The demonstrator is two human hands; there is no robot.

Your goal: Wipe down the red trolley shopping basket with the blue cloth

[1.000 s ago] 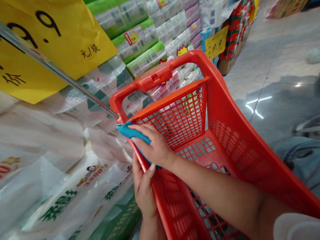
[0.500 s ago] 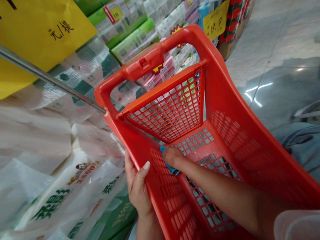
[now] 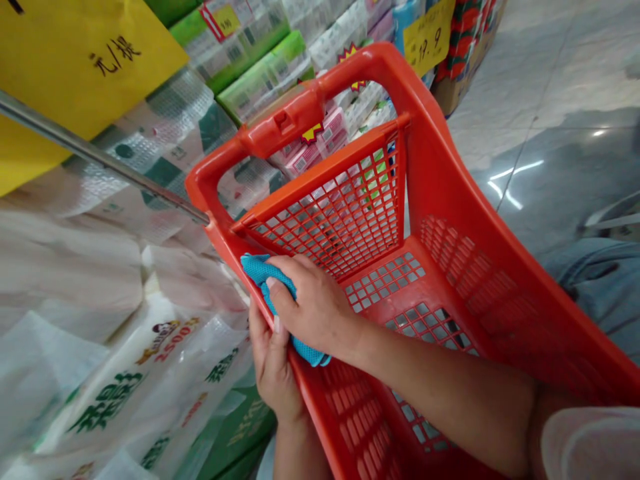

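Observation:
A red plastic shopping cart (image 3: 440,180) with grid-patterned walls and floor fills the middle of the view. My left hand (image 3: 277,373) grips its left rim from outside, the thumb lying up near the top edge. In my right hand (image 3: 317,303) is a blue cloth (image 3: 305,350), pressed against the upper inside of that same left wall, just by my left thumb. Part of the cloth folds up over the rim. My right forearm crosses the basket and hides some of the floor grid.
Stacked packs of tissue paper (image 3: 265,73) stand behind the cart, with white bagged packs (image 3: 115,393) at left. A metal rod (image 3: 100,157) beneath a yellow price sign (image 3: 100,60) reaches the cart's left corner. Grey tiled floor (image 3: 540,87) and someone's denim-clad leg (image 3: 605,287) are at right.
My right hand has risen with the cloth from low inside the left wall to its top rim. My left hand keeps its place on the rim.

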